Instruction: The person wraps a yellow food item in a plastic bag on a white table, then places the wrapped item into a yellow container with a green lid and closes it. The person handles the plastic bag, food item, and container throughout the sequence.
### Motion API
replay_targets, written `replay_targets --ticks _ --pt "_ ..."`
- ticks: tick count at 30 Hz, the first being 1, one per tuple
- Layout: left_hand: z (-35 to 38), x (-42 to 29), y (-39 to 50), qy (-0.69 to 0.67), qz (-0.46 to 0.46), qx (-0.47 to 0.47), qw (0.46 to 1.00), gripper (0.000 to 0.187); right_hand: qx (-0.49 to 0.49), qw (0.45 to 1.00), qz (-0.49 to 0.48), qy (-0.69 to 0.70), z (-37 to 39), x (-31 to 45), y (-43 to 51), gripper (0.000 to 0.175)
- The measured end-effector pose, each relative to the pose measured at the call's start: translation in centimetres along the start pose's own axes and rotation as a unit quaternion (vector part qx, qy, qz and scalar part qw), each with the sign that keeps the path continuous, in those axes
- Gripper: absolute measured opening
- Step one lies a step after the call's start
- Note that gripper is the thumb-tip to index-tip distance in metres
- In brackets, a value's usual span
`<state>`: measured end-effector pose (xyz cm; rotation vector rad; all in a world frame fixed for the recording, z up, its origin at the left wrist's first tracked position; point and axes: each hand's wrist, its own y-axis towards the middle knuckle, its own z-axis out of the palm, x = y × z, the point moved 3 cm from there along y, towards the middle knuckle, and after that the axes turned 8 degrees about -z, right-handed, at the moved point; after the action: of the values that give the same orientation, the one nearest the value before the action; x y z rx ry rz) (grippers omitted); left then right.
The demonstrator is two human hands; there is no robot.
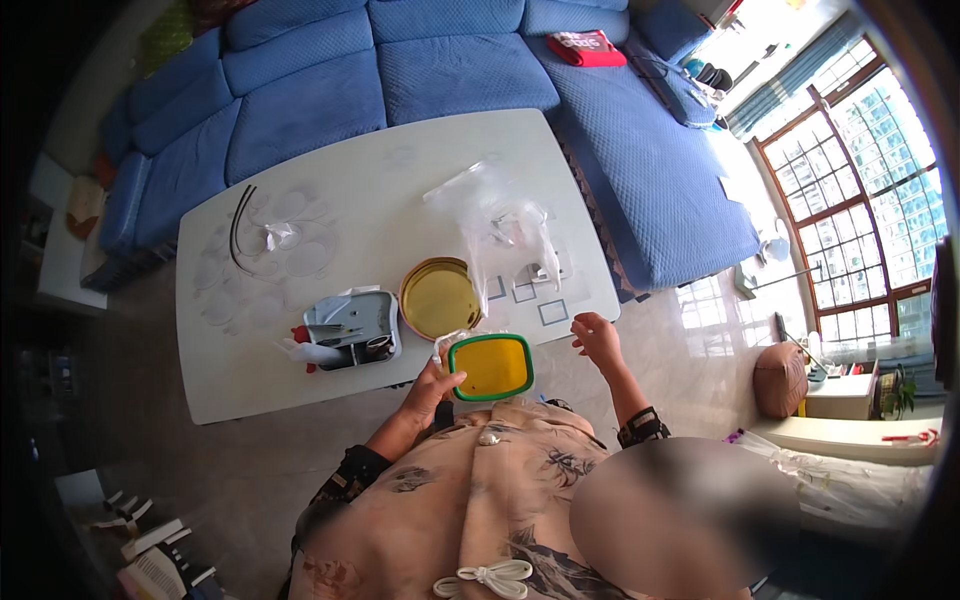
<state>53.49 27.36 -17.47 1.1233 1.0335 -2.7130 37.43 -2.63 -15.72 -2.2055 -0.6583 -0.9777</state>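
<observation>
My left hand (433,391) grips the left side of a rectangular yellow plastic container (491,367) with a green rim, its thumb over the edge. Clear crinkled plastic (444,343) shows behind that grip. Off to the right, my right hand (598,339) hovers by the table's front corner, fingers loosely bent and nothing visible in it. Just beyond the container, a round gold-coloured tin or lid (439,298) lies on the white coffee table (352,225). Thin clear plastic bags (510,232) are heaped behind it, partly over its right edge.
A grey divided tray (364,309) holds small tools, with a white-and-red object (309,352) at its left. Crumpled white tissue (278,236) and dark curved strips (241,225) lie farther left. A blue sectional sofa (457,79) borders the table's back and right.
</observation>
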Motion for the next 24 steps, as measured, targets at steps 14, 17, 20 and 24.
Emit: replay_targets --ticks 14,17,20,24 --pt "7.4 7.3 15.8 -0.175 -0.07 -0.196 0.962 0.039 0.148 0.874 -0.259 -0.384 -0.2 0.8 19.2 0.082" --pt "8.3 6.5 16.5 -0.149 -0.039 -0.215 0.964 0.039 0.189 0.863 -0.316 -0.346 0.8 1.6 19.6 0.088" --pt "8.6 5.8 17.1 -0.138 -0.045 -0.242 0.959 0.051 0.174 0.873 -0.353 -0.289 1.4 1.8 19.0 0.084" --pt "8.7 5.0 18.0 -0.12 0.033 -0.233 0.964 0.059 0.135 0.878 -0.361 -0.283 2.4 1.7 18.6 0.079"
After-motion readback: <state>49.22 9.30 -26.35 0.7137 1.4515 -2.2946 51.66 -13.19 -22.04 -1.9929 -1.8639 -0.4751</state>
